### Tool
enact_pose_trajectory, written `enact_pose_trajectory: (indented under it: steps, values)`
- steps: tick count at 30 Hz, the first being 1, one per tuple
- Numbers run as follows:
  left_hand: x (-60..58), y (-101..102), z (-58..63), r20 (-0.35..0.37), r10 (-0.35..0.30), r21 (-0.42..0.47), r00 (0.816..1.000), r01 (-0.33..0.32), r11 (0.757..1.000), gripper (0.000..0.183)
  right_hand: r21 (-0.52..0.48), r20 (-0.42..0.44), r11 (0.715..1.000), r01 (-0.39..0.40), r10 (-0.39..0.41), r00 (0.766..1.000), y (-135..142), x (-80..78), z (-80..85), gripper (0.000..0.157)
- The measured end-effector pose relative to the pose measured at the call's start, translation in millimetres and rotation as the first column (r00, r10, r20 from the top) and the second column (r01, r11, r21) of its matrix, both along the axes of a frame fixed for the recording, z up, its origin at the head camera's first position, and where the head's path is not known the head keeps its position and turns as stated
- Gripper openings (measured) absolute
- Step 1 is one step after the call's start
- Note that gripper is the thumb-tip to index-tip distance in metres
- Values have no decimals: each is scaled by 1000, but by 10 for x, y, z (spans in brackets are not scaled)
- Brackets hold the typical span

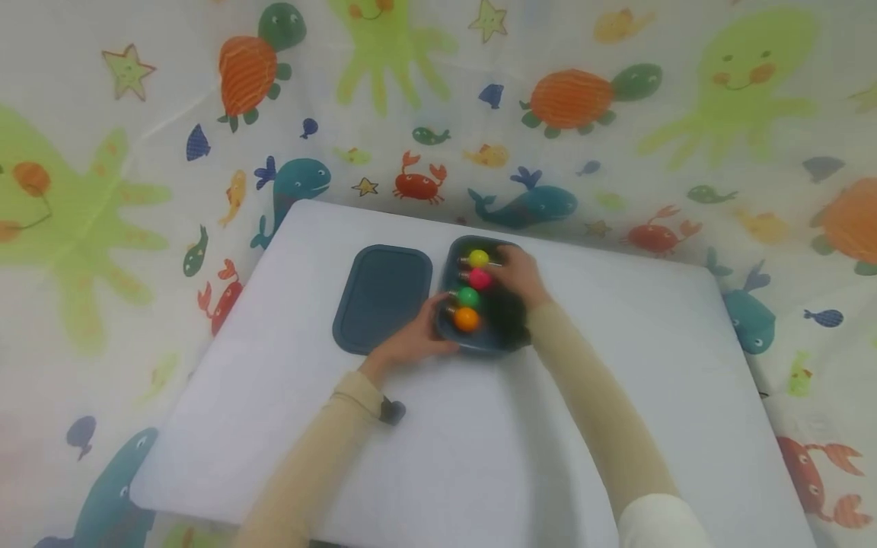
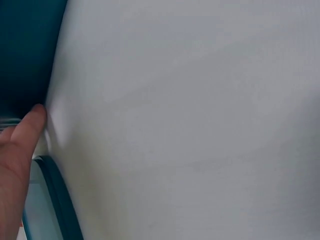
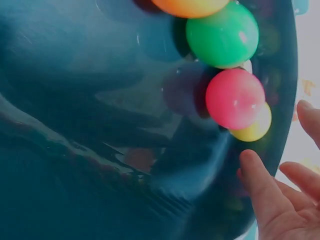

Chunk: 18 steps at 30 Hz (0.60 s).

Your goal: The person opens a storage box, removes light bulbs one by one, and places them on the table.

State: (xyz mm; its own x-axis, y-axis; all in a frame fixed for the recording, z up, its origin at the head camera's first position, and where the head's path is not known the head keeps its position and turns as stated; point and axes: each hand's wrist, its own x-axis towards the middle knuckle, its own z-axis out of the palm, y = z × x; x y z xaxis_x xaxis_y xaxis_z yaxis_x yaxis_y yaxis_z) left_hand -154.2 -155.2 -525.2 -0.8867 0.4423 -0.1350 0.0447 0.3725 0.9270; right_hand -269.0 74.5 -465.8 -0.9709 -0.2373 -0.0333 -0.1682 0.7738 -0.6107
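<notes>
In the head view, a dark blue container (image 1: 483,348) with rounded corners stands on the white desk (image 1: 685,380) between the two hands. The left hand (image 1: 414,339) holds its near left corner, fingers along the side and thumb against the near wall. The right hand (image 1: 522,275) is over the far right part, fingers parted and gripping nothing. Four bulbs lie in a row inside, between the hands: a yellow bulb (image 1: 479,259) and a pink bulb (image 1: 480,278) just beside the right hand's fingertips, then a green bulb (image 1: 469,297), then an orange bulb (image 1: 467,320) nearest the left hand. Each has a round, bright head and a metallic screw base pointing left. A flat, dark blue lid (image 1: 384,297) lies just beyond the left hand, on its left, and a cloth (image 1: 445,114) printed with sea creatures hangs beyond both hands.

In the left wrist view, one straight digit of the left hand touches the smooth teal wall of the container.

In the right wrist view, the bulbs look glossy, with small highlights, the pink one partly covering the yellow; the nearest fingertip of the right hand sits just beside the yellow one, apart from it
</notes>
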Motion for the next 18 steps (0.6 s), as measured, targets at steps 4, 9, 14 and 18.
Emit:
enact_pose_trajectory:
  steps: [4,9,14,18]
  values:
    - [-5,-38,-32,-20,-7,6,1000,7,1000,97,9,13,1000,22,-22,1000,-27,-68,-41,61]
    - [1,-68,-66,1,3,-2,1000,-3,1000,98,25,6,999,30,-30,1000,-77,-134,-112,61]
    - [26,-102,-79,9,14,-18,1000,-14,1000,99,39,1,998,51,-51,999,-148,-160,-160,60]
    - [39,-140,-75,7,16,-33,1000,-16,999,100,72,0,996,54,-54,999,-217,-167,-180,54]
